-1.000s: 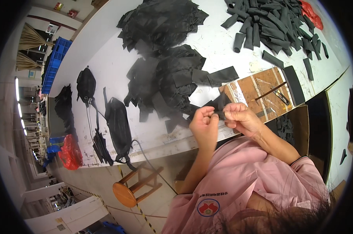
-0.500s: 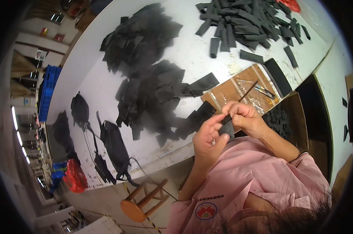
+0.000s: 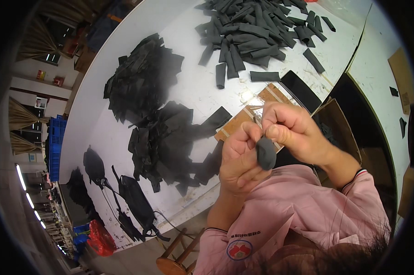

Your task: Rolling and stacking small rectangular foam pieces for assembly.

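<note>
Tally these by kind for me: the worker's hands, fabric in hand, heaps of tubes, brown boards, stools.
Hands: 2 (left hand, right hand)
Held dark fabric piece: 1
Heap of dark fabric tubes: 1 (tubes overlap too much to count)
Brown taped board: 1
Wooden stool: 1
Total: 6
</note>
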A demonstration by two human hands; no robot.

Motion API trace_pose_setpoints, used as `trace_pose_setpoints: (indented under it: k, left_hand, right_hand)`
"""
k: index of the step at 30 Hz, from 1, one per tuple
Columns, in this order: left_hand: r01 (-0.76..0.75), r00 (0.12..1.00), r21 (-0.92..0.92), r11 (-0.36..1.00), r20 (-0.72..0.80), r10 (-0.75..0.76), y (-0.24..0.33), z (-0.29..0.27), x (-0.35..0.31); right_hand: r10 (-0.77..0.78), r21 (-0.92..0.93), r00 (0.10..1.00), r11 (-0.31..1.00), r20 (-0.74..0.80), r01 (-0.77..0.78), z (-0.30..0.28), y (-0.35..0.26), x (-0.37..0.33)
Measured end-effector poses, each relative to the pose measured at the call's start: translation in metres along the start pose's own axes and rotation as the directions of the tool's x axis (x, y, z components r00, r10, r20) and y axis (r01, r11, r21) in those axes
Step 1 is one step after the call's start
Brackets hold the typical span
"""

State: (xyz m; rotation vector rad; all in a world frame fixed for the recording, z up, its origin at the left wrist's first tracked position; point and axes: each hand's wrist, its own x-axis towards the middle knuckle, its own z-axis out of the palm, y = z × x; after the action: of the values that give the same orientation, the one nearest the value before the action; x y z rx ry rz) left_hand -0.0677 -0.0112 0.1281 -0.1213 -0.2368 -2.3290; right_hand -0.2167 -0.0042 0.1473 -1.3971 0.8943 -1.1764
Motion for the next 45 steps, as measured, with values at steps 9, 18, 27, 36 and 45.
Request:
trace_pose_setpoints:
  k: [9, 18, 27, 36, 45]
  left_hand:
    - [-0.030, 0.968, -0.146, 0.989, -0.252, -0.007, 0.013, -0.109, 0.003]
    - [-0.142, 0.869, 0.988, -0.055, 0.151, 0.471, 0.013, -0.066, 0.012]
    - [-0.312, 0.729, 0.876, 0.368, -0.029, 0.684, -0.001, -0.080, -0.001]
    - [0.074, 0.964, 0.991, 0.109, -0.099, 0.247, 0.004, -0.034, 0.033]
    - [-0.001, 0.887, 1.000, 0.029, -0.012, 0.461, -0.006, -0.060, 0.018]
  right_hand:
    - [0.479, 0.356, 0.863, 0.787, 0.163, -0.504, -0.027, 0.104, 0.016]
    - [0.283, -0.012, 0.958, 0.959, 0.032, -0.283, -0.033, 0.126, 0.012]
    - [-0.090, -0.871, 0.959, 0.404, 0.268, 0.281, -0.022, 0.069, 0.016]
    - [-0.479, -0.530, 0.873, 0.718, 0.096, 0.452, -0.024, 0.106, 0.003]
    - [0.014, -0.718, 0.989, 0.690, 0.145, 0.095, -0.023, 0.096, -0.001]
